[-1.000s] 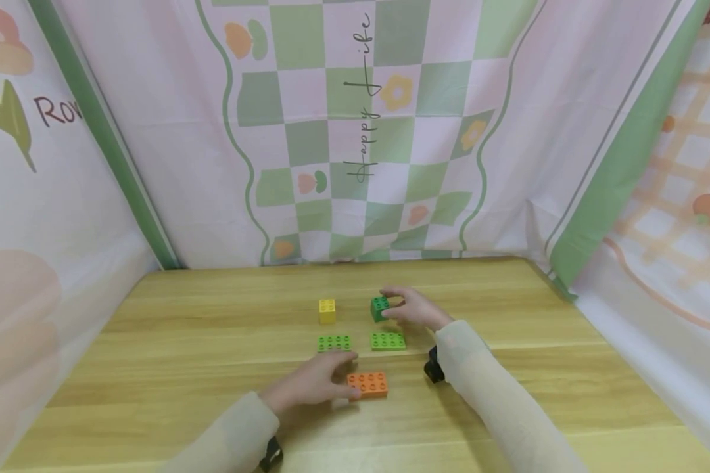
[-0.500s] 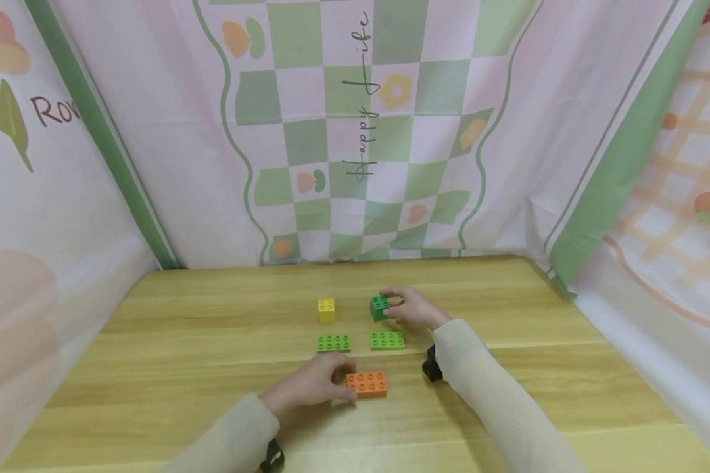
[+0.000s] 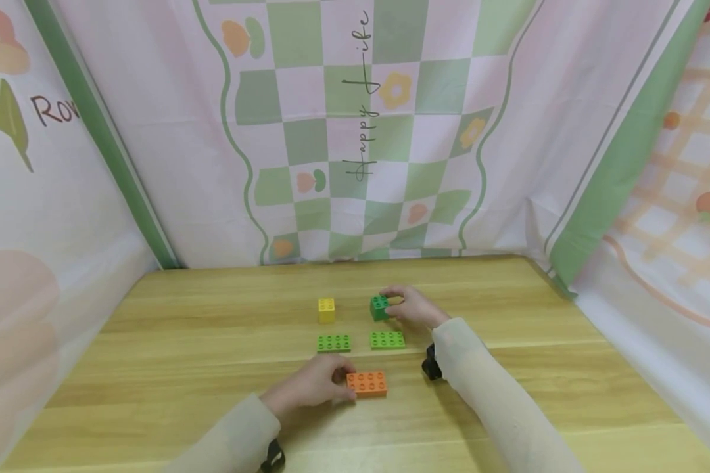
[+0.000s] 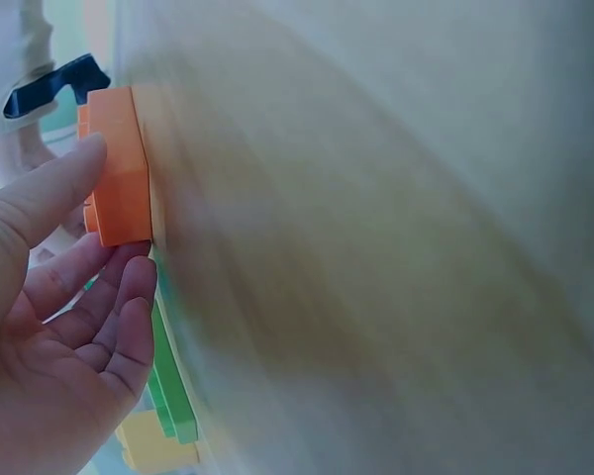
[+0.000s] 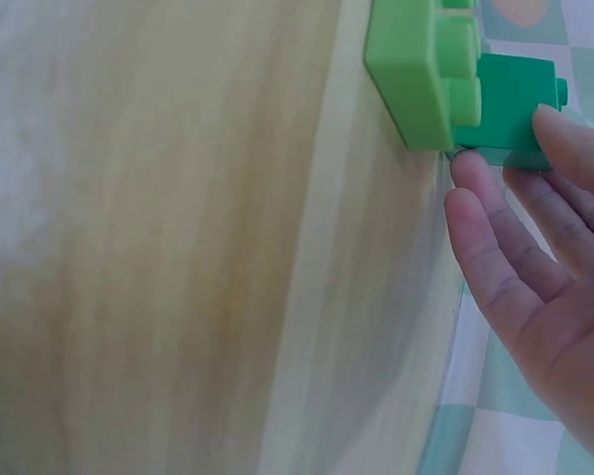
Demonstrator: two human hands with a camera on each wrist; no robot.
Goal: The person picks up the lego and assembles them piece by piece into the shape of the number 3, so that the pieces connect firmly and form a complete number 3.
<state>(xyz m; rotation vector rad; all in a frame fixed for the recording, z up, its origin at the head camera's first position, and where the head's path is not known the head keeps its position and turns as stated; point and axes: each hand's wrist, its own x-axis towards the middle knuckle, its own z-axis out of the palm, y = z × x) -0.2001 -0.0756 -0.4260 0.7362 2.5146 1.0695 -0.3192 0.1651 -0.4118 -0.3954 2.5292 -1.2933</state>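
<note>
My left hand [image 3: 316,382] is at the left end of an orange brick [image 3: 368,384] lying on the table. Its thumb lies against the near side and a finger curls at the far side; the left wrist view shows the thumb on the orange brick [image 4: 124,178]. Farther off, my right hand [image 3: 417,307] has a dark green square brick [image 3: 379,307] between thumb and forefinger, and that brick stands on the table. The right wrist view shows the thumb at the dark green brick's [image 5: 510,99] edge. The brick hides part of the other fingers.
Two flat light green bricks, one on the left [image 3: 334,343] and one on the right [image 3: 387,340], lie between the hands. A yellow square brick [image 3: 327,311] stands behind the left one. Patterned cloth [image 3: 355,131] hangs behind the wooden table [image 3: 213,315].
My left forefinger has drawn in toward the orange brick, baring more of the left light green brick. My right thumb has shifted slightly on the dark green brick. The bricks stay in place.
</note>
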